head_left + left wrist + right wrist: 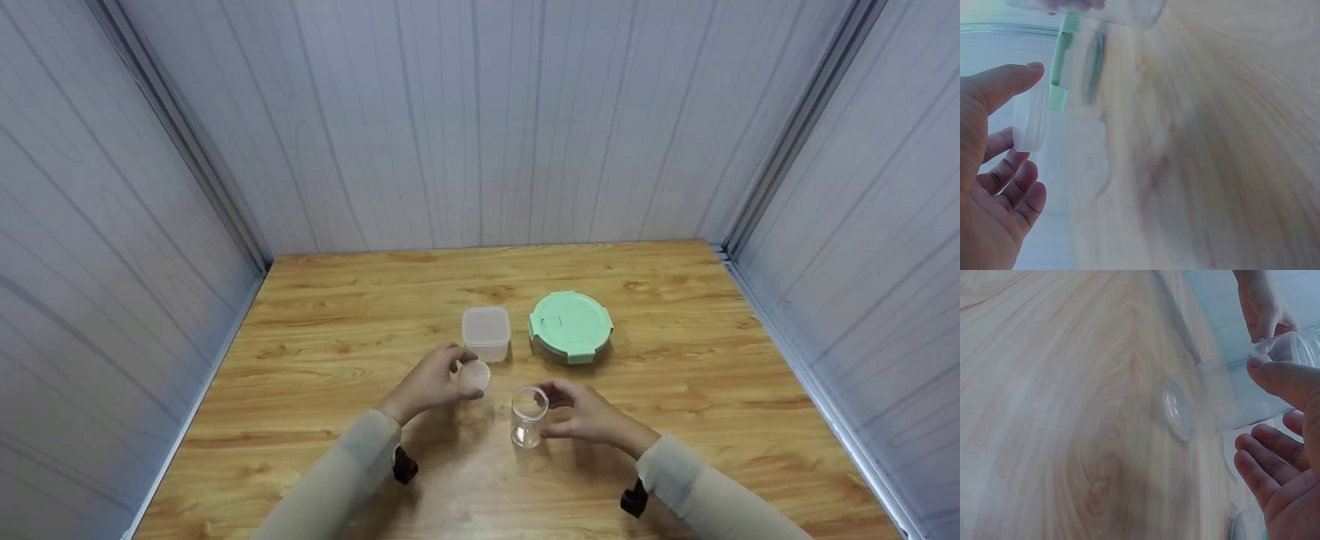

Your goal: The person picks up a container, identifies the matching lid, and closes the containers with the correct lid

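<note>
My left hand (429, 386) pinches a round white lid (474, 377) by its edge. The left wrist view has this lid (1031, 118) on edge between thumb and fingers. A clear, empty jar (527, 426) stands upright to the right of the lid, its top uncovered. My right hand (596, 421) holds the jar from its right side, thumb and forefinger around it. In the right wrist view, the thumb (1283, 379) lies against the jar (1213, 396) near its rim, and the lower fingers are spread apart from it.
Behind the left hand stands a square translucent container (486, 330). A round box with a pale green clip lid (571, 324) sits to its right. Both are on the wood-grain table (360, 300), with pale panel walls (480, 135) at the back and sides.
</note>
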Tool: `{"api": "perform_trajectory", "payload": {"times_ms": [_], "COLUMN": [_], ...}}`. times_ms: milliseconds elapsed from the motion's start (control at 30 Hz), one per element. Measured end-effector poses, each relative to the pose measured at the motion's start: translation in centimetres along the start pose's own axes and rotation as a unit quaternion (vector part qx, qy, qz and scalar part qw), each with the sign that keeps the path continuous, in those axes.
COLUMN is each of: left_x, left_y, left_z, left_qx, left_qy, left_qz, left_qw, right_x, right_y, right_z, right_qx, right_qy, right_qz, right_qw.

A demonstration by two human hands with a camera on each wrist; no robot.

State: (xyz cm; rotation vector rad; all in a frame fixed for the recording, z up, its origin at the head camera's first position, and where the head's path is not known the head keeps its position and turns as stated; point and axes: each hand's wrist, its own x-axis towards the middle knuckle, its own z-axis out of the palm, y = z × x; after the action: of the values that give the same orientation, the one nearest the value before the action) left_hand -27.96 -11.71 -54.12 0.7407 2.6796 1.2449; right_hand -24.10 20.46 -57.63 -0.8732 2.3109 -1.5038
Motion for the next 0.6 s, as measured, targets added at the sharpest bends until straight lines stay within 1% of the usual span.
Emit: {"api": "perform_trajectory", "payload": {"times_ms": [300, 467, 600], "left_x": [0.7, 1.1, 1.2], "left_y": [1.8, 2.7, 3.7], "left_z": [-0.3, -0.2, -0.1], "left_qx": [-0.017, -0.016, -0.012], "left_qy": [0.019, 0.025, 0.024], "left_qz": [0.014, 0.036, 0.039], "left_qw": [0.9996, 0.9989, 0.9989], "right_x": [0.1, -0.1, 0.0], "right_y": [-0.7, -1.4, -1.8], "right_z": [-1.9, -2.8, -3.4], "right_qx": [-0.042, -0.044, -0.048], "right_qy": [0.012, 0.024, 0.038], "right_qz": [-0.013, -0.012, -0.016], "right_qw": [0.9989, 0.9986, 0.998]}}
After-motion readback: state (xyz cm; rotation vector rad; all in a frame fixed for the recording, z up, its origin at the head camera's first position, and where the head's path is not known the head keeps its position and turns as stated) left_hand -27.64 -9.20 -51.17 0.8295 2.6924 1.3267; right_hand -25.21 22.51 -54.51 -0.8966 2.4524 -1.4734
